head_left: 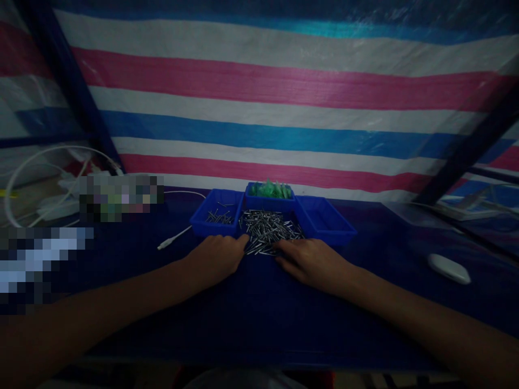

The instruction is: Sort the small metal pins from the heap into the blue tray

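Note:
A loose pile of thin metal nails (265, 229) lies on the dark blue table between three blue bins. My left hand (219, 259) rests at the pile's left edge, just in front of the left blue bin (197, 219). Its fingers are curled in, and whatever they hold is hidden. On the other side, my right hand (314, 260) touches the near right edge of the pile, its thumb and forefinger apart. More nails (220, 218) lie inside the left bin. Green plastic-looking pieces (270, 189) fill the back blue bin (271, 203).
The right blue bin (343, 233) stands beside the pile. A white cable end (172, 240) lies on the left of the table (259, 319). Farther right is a white, mouse-like object (448, 269). Striped sheeting (284, 119) hangs behind, between dark frame posts.

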`<state>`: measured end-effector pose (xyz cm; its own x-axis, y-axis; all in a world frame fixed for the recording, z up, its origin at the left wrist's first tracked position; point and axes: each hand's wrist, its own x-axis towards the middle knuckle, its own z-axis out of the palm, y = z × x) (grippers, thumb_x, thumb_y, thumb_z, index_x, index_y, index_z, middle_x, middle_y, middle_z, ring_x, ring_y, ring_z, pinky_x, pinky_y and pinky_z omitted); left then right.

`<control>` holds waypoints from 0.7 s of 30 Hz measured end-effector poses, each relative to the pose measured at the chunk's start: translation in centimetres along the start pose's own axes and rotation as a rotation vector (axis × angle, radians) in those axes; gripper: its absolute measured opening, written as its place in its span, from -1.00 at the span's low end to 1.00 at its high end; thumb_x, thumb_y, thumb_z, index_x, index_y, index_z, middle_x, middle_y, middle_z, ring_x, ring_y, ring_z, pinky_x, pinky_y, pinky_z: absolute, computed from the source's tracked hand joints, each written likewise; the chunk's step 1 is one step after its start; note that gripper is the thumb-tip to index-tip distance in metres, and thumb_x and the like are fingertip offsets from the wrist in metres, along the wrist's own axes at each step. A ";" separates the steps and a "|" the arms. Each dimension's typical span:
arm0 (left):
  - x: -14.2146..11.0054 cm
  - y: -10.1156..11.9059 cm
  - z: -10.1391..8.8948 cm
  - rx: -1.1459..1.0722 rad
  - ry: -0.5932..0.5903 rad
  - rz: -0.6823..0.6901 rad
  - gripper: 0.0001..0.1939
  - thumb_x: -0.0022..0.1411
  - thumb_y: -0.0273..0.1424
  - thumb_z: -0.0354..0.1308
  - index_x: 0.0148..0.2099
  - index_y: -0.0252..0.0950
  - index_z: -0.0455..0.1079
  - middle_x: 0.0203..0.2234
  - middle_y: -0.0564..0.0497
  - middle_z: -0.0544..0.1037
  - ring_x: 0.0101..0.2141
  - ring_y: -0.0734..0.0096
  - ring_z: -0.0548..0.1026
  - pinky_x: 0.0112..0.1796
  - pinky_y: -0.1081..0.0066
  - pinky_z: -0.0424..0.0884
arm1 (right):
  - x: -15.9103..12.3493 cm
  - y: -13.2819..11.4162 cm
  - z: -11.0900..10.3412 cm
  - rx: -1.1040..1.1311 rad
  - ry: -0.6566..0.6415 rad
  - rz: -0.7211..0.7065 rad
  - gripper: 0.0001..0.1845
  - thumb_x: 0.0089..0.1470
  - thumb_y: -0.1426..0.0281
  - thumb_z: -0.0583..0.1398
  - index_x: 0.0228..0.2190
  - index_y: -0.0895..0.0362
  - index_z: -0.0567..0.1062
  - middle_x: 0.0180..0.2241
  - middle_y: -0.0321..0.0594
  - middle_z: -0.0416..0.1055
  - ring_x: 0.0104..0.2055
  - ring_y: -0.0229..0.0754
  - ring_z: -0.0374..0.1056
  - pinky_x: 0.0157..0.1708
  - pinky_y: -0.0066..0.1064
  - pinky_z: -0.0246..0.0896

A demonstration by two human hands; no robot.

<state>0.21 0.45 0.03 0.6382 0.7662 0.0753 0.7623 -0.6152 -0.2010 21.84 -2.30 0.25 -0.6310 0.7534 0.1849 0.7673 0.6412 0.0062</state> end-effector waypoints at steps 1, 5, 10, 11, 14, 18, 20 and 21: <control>0.1 0.0 0.2 -0.005 -0.012 -0.011 -0.73 0.25 -0.48 -0.15 -0.04 -0.29 0.26 -0.51 -0.08 0.51 -0.51 0.18 0.50 -0.52 0.32 0.37 | 0.0 0.0 0.0 0.002 0.000 -0.002 -0.84 0.13 0.39 0.04 -0.26 0.18 0.35 -0.44 -0.24 0.41 -0.47 -0.28 0.32 -0.51 -0.45 -0.01; 0.4 -0.2 0.4 -0.017 -0.016 0.009 -0.68 0.25 -0.48 -0.15 0.02 -0.28 0.24 -0.48 -0.11 0.51 -0.48 0.15 0.51 -0.51 0.30 0.37 | -0.1 -0.1 -0.1 0.007 -0.004 -0.002 -0.83 0.13 0.40 0.03 -0.23 0.17 0.35 -0.42 -0.23 0.42 -0.45 -0.26 0.33 -0.50 -0.44 0.00; 0.5 -0.2 0.3 -0.051 0.014 0.030 -0.62 0.26 -0.45 -0.15 0.12 -0.24 0.16 -0.47 -0.10 0.53 -0.49 0.18 0.51 -0.51 0.34 0.35 | -0.1 -0.1 -0.3 0.012 -0.004 -0.001 -0.85 0.12 0.41 0.04 -0.26 0.17 0.35 -0.44 -0.25 0.40 -0.47 -0.27 0.32 -0.52 -0.45 0.00; 0.6 -0.2 0.3 -0.054 0.022 0.028 -0.61 0.26 -0.44 -0.16 0.13 -0.24 0.15 -0.46 -0.10 0.53 -0.48 0.18 0.51 -0.51 0.34 0.35 | -0.1 -0.1 -0.2 0.011 -0.004 -0.001 -0.86 0.12 0.41 0.04 -0.27 0.17 0.35 -0.44 -0.25 0.40 -0.46 -0.26 0.33 -0.52 -0.45 0.00; 0.8 -0.1 0.2 -0.052 0.028 0.010 -0.59 0.28 -0.42 -0.17 0.17 -0.27 0.11 -0.47 -0.12 0.53 -0.48 0.18 0.51 -0.51 0.35 0.34 | -0.1 -0.1 -0.1 0.003 -0.007 -0.003 -0.85 0.13 0.41 0.03 -0.27 0.17 0.34 -0.43 -0.24 0.41 -0.46 -0.26 0.33 -0.51 -0.45 -0.01; 1.0 -0.1 0.2 -0.040 0.008 0.001 -0.60 0.27 -0.40 -0.16 0.15 -0.24 0.13 -0.46 -0.13 0.53 -0.48 0.15 0.51 -0.52 0.34 0.34 | 0.0 -0.1 -0.1 -0.007 -0.013 -0.003 -0.85 0.13 0.41 0.04 -0.26 0.18 0.34 -0.43 -0.24 0.41 -0.46 -0.28 0.32 -0.51 -0.45 -0.01; 1.1 -0.2 0.3 -0.038 0.010 0.003 -0.62 0.27 -0.40 -0.16 0.13 -0.24 0.16 -0.46 -0.12 0.53 -0.48 0.17 0.51 -0.51 0.35 0.34 | 0.0 -0.2 -0.2 -0.009 -0.017 -0.002 -0.86 0.13 0.41 0.04 -0.28 0.18 0.34 -0.44 -0.24 0.40 -0.47 -0.28 0.32 -0.51 -0.45 -0.01; 1.1 -0.2 0.3 -0.040 0.014 0.004 -0.63 0.27 -0.40 -0.16 0.11 -0.25 0.17 -0.47 -0.12 0.53 -0.48 0.18 0.51 -0.52 0.36 0.33 | -0.1 -0.2 -0.2 -0.007 -0.016 -0.002 -0.87 0.13 0.41 0.04 -0.28 0.18 0.34 -0.44 -0.25 0.40 -0.47 -0.28 0.32 -0.51 -0.45 -0.01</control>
<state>0.70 1.46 -0.11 0.6426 0.7611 0.0885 0.7632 -0.6255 -0.1622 21.76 -2.48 0.44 -0.6345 0.7543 0.1690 0.7667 0.6418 0.0139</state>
